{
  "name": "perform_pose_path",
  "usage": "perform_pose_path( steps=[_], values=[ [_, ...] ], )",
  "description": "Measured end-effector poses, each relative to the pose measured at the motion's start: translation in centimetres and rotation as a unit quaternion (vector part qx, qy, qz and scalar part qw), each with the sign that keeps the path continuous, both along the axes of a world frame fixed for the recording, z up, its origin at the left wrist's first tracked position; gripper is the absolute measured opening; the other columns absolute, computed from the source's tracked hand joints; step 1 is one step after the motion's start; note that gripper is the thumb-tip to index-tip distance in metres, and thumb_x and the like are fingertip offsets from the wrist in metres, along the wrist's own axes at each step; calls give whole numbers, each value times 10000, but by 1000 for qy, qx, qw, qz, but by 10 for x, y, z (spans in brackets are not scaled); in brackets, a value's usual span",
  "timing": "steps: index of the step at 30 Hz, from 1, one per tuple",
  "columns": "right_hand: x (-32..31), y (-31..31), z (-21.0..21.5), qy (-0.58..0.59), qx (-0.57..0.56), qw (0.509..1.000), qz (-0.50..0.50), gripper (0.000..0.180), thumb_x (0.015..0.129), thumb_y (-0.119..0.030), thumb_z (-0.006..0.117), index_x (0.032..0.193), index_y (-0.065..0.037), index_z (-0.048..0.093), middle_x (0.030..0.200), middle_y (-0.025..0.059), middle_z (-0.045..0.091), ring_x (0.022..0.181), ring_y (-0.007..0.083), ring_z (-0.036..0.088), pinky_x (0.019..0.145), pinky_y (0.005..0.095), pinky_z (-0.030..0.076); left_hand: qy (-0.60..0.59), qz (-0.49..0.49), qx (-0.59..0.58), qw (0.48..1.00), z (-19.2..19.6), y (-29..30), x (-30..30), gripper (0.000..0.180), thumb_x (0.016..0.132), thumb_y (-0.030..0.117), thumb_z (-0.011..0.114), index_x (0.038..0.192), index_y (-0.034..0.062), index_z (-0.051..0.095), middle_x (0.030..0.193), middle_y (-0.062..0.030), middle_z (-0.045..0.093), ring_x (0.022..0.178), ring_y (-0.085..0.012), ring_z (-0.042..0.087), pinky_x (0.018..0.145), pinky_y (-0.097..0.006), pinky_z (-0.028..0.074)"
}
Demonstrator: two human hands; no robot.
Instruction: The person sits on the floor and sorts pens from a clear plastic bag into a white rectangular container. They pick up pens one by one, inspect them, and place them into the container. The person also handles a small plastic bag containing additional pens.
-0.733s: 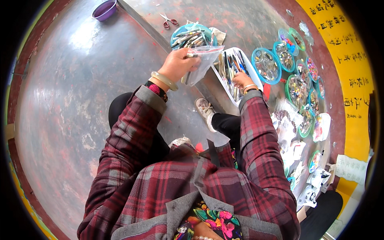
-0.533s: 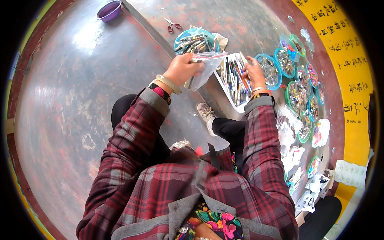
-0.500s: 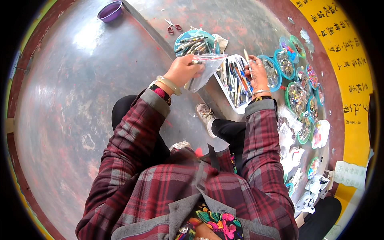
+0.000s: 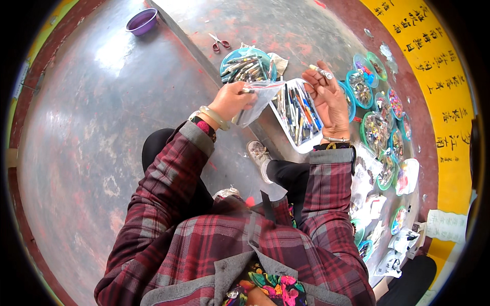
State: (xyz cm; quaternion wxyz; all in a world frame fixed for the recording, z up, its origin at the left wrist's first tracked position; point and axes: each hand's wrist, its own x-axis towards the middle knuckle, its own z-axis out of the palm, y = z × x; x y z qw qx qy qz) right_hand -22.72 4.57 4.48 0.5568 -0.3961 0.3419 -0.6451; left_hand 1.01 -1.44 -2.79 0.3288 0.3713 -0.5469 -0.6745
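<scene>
Above 1 white tray (image 4: 298,148), left hand (image 4: 232,100) pinches 1 clear bag (image 4: 256,99); right hand (image 4: 326,97) half-open, fingertips holding 1 pen (image 4: 320,71).

Street stall: trinket bowls (image 4: 368,132) on ground

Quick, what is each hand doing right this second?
Left hand: closed on the mouth of a clear plastic bag.
Right hand: raised, fingers pinching a small pen-like stick.

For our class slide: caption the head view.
Left hand holds a clear plastic bag; right hand lifts a small pen-like item above a white tray.
</scene>
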Motion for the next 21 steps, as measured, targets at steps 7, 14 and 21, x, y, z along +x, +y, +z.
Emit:
perform_pose_path(
  steps=[7,14,21],
  values=[
    [6,-3,2,181,31,976,-117,263,898,-235,582,981,10,632,778,1,591,686,76,563,622,190,470,-35,-32,-11,999,-2,2,-3,198,868,77,574,1046,-10,588,946,-45,613,877,-120,597,749,-285,540],
    [26,-3,8,167,-63,971,-161,363,855,-56,612,1180,-33,452,831,80,633,760,129,625,656,235,530,-56,-66,-42,995,-3,5,-6,213,870,101,584,1037,-31,583,929,-54,618,856,-117,598,727,-274,540],
    [33,-4,-1,207,-49,970,-121,377,871,-92,602,1213,-67,446,809,83,634,770,129,629,659,238,541,-72,-74,-53,993,3,9,-8,235,869,116,589,1046,-40,585,917,-55,623,806,-110,604,705,-264,539]
  ],
)
